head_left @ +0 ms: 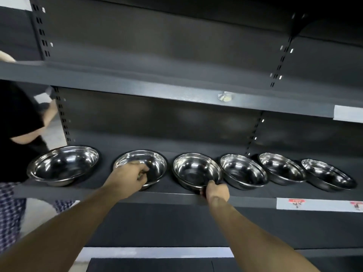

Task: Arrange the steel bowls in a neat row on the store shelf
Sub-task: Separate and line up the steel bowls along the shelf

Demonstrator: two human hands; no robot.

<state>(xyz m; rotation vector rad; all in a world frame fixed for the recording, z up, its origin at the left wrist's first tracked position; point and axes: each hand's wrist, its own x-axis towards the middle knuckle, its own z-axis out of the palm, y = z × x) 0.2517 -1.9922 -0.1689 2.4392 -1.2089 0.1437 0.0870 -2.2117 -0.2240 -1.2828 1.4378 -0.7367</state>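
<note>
On the shelf [245,200], the right hand [217,191] pinched the third bowl's [196,170] front rim, the left hand [128,178] curled over the second bowl's [155,163] rim (six bowls stood in a row).

Both arms outstretched, left hand [128,176] and right hand [217,192] fingers curled

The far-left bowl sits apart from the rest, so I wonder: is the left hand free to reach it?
Probably not at once: the left hand grips the second bowl. Once released, the shelf gap toward the far-left bowl looks unobstructed.
</note>
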